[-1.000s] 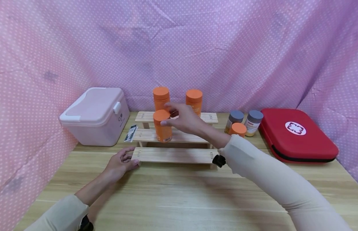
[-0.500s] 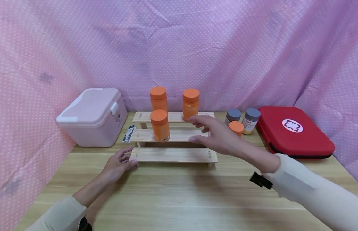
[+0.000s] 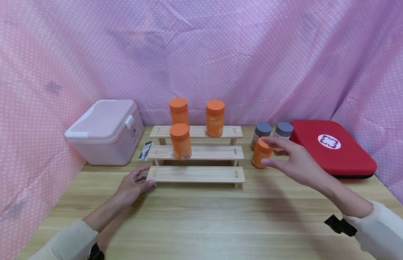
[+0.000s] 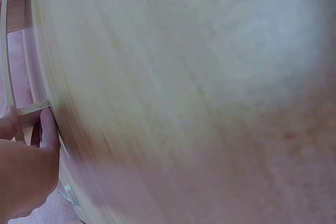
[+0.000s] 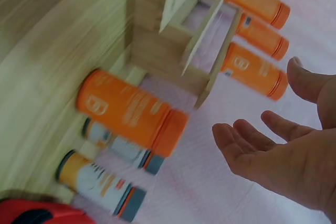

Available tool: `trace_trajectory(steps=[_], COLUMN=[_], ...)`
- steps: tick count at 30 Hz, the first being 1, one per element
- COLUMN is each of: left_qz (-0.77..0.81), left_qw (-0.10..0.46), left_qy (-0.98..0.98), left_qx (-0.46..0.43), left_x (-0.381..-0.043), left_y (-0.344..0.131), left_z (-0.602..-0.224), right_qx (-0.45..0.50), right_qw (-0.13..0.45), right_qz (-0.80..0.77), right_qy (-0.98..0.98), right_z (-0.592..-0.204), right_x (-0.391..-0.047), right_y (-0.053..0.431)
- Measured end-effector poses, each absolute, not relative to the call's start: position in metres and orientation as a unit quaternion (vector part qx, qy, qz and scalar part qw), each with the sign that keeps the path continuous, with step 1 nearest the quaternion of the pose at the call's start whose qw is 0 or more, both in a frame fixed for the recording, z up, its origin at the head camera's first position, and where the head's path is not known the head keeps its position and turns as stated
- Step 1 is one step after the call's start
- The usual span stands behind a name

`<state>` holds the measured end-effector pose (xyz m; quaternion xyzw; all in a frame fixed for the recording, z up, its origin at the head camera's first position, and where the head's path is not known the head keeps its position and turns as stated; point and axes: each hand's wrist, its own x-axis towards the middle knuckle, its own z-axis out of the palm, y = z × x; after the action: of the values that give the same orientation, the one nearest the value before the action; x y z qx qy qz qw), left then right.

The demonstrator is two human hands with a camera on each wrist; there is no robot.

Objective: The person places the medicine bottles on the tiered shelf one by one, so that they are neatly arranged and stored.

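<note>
Nearest, the left hand (image 3: pixel 131 186) grips the left end of the lowest tier of a three-step wooden riser (image 3: pixel 195 175) on the wood-grain tabletop (image 3: pixel 188 224). The head view hides most of its fingers behind the board; the left wrist view shows a fingertip against the end of a support below.

The right hand (image 3: pixel 297 160) holds nothing, its thumb and fingers parted. From the head it overlaps the standing orange screw-cap bottle (image 3: pixel 260 157), right of the riser; the right wrist view reveals a gap between them, and a pale emblem on the bottle.

On the middle tier stands a second orange bottle (image 3: pixel 182 146). Behind the first are two grey-capped supplement bottles (image 5: pixel 97 184), whose labels the right wrist view shows more fully, beside a red zip case (image 3: pixel 334 151).

Farther back, two more orange bottles (image 3: pixel 215 121) stand on the top tier. Only the head view shows the whole pink lidded box (image 3: pixel 105 131) at left, before polka-dot cloth (image 3: pixel 201 54).
</note>
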<state>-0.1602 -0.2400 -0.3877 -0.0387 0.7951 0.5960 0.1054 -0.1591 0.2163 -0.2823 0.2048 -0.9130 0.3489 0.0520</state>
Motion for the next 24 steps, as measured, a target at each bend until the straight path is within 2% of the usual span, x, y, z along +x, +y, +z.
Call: trace_trajectory(steps=[8, 13, 24], left_qz=[0.59, 0.586, 0.594], left_qw=[0.103, 0.1, 0.103], left_qy=[0.8, 0.803, 0.797], left_qx=[-0.041, -0.037, -0.039], left_x=[-0.16, -0.161, -0.161], left_y=[-0.239, -0.24, -0.24], left_z=[-0.388, -0.389, -0.388], right_qx=[0.175, 0.17, 0.147], right_qw=[0.104, 0.104, -0.016], right_qz=[0.359, 0.337, 0.372], right_qy=[-0.911, -0.92, -0.916], right_z=[-0.291, -0.294, -0.31], right_x=[-0.161, -0.17, -0.212], right_y=[0.241, 0.252, 0.26])
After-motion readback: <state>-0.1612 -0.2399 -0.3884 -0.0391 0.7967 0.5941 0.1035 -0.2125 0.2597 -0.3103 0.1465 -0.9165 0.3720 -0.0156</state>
